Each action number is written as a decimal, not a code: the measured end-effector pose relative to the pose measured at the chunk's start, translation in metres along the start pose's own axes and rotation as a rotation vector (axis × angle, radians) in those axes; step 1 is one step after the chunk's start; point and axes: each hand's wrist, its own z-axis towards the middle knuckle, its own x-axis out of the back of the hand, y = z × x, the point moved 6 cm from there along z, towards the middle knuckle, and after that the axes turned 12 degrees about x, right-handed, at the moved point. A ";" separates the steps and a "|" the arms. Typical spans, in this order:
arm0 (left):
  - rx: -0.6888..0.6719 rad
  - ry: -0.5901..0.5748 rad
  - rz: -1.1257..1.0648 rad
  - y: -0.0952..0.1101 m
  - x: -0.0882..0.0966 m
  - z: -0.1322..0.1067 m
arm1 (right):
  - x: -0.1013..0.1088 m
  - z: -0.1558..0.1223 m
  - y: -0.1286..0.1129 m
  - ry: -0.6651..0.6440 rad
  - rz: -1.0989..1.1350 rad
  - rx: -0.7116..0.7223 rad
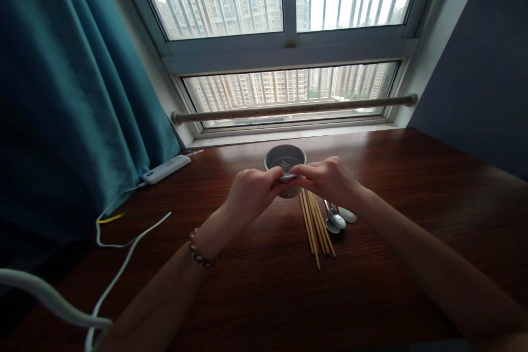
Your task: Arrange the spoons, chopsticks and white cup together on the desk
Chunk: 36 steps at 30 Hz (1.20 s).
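My left hand [252, 191] and my right hand [328, 179] meet in front of a round metal cup [285, 160] with a perforated bottom, standing on the dark wooden table [264, 286]. Both hands are closed in a pinch on a small metal item [287, 178] between them, likely a spoon end; I cannot make it out clearly. Just under my right hand lie several wooden chopsticks [317, 226] and some metal spoons [337, 217]. A bead bracelet [200, 253] is on my left wrist.
A white power strip [166, 169] lies at the table's back left, with white cables [119, 264] trailing toward the front left. A teal curtain [70, 93] hangs on the left. A barred window [284, 38] with a rail [292, 108] is behind the table.
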 end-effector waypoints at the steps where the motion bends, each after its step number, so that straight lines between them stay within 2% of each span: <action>1: -0.004 0.017 -0.012 -0.001 0.000 0.000 | 0.001 0.000 0.002 -0.034 -0.024 -0.032; 3: -0.017 0.082 -0.048 -0.003 0.001 0.001 | 0.007 -0.001 0.014 -0.059 -0.055 -0.134; 8: -0.102 0.381 -0.001 -0.005 0.015 -0.004 | 0.024 -0.017 0.067 -0.064 -0.236 -0.401; 12: -0.193 0.400 0.071 0.003 0.019 -0.009 | 0.023 -0.037 0.111 -0.144 -0.397 -0.579; 15: -0.276 0.405 0.102 0.009 0.020 -0.012 | 0.018 -0.049 0.132 -0.217 -0.414 -0.709; 20: -0.361 0.399 0.048 0.009 0.015 -0.012 | 0.009 -0.056 0.141 -0.280 -0.364 -0.843; 24: -0.385 0.263 -0.035 0.008 0.007 -0.007 | 0.001 -0.058 0.142 -0.317 -0.380 -0.886; 26: -0.444 0.232 -0.055 0.010 0.007 -0.006 | -0.002 -0.060 0.144 -0.338 -0.397 -0.908; 29: -0.562 0.266 -0.055 0.015 0.012 -0.009 | -0.003 -0.062 0.145 -0.356 -0.407 -0.940; 36: -0.629 0.380 0.079 0.016 0.021 -0.019 | -0.003 -0.062 0.141 -0.382 -0.366 -1.012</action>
